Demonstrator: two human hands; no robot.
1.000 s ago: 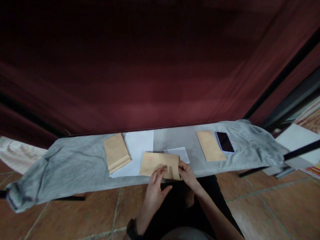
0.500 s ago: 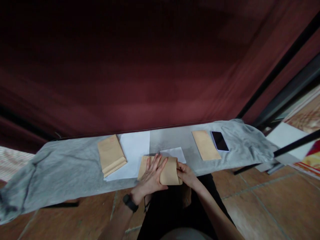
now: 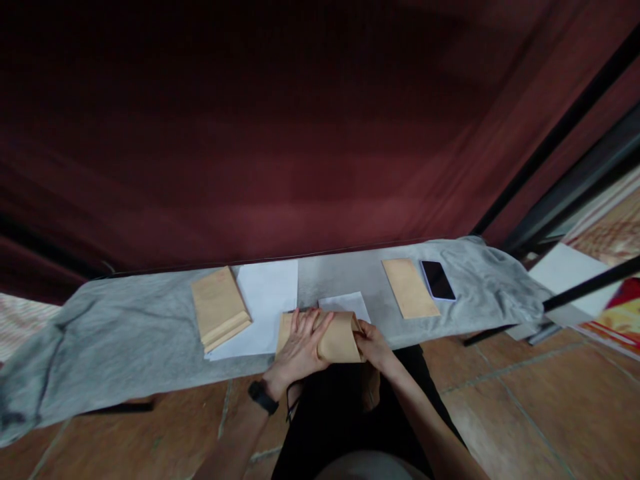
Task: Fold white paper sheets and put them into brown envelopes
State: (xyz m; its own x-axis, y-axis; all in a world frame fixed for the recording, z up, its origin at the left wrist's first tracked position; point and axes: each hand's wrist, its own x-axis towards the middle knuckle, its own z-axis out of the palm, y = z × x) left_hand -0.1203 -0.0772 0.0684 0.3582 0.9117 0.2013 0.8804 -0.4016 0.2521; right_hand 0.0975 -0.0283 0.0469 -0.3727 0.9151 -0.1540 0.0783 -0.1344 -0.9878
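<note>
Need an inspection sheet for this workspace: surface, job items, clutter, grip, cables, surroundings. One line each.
Surface: gray cloth, wrinkled toward both ends.
Job items: brown envelope with its open end to the right; envelope stack partly over white paper; small white sheet just beyond the brown envelope.
Clutter: phone beside a single envelope.
Grip: left hand spread on the brown envelope; right hand at its open end, fingertips hidden.
Cables: nothing clearly seen.
Surroundings: dark red panel behind, tiled floor below.
</note>
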